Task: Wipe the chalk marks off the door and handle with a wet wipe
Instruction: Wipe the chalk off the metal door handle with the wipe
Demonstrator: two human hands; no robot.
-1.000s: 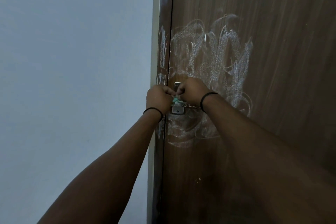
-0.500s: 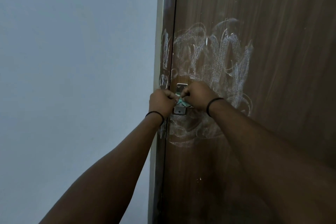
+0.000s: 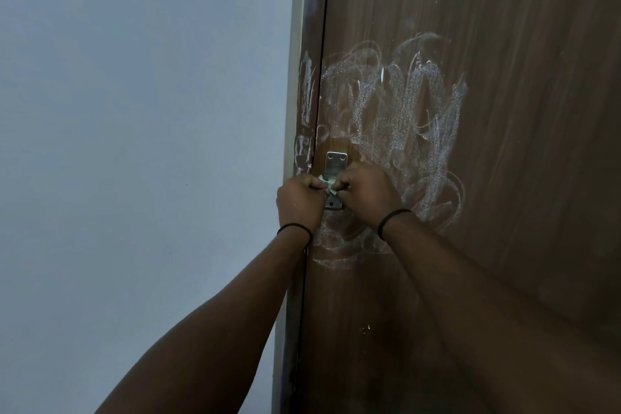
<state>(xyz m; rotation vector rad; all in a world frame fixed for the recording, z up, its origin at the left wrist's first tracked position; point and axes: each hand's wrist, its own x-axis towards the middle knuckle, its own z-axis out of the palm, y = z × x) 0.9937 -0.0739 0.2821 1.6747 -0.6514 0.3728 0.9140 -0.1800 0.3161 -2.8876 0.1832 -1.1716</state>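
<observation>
A brown wooden door (image 3: 504, 44) carries broad white chalk marks (image 3: 403, 111) above, right of and below its metal handle plate (image 3: 336, 163). More chalk streaks run down the door frame (image 3: 306, 91). My left hand (image 3: 299, 203) and my right hand (image 3: 364, 193) are fisted side by side in front of the plate's lower half. Both pinch a small pale green wet wipe (image 3: 328, 185) between them. The handle itself is hidden behind my hands.
A plain light blue-grey wall (image 3: 134, 144) fills the left half of the view. The door's lower part (image 3: 369, 346) shows bare wood with a few small white specks. Both my wrists wear thin black bands.
Both hands have stayed together at the handle, pulling at the wipe. More of the metal plate's top shows above my hands than a second ago.
</observation>
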